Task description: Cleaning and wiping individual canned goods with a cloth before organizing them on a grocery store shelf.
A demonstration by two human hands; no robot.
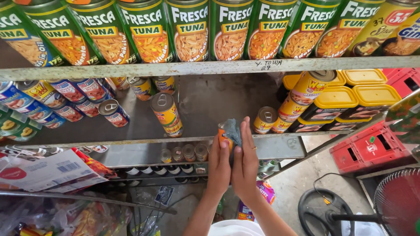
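My left hand (218, 168) grips a small orange and yellow can (225, 134) just in front of the middle shelf's edge (144, 140). My right hand (245, 164) presses a grey-blue cloth (232, 130) against the can, fingers stretched up along it. Both hands touch side by side. On the middle shelf behind them stand single yellow cans (167, 113) and another can (264, 119) to the right.
A row of green cans (188, 30) lines the top shelf. Blue and red cans (74, 98) crowd the middle shelf's left; yellow-lidded tubs (350, 100) and stacked cans its right. Red crates (372, 146), a fan (400, 203) and papers (48, 172) surround the lower area.
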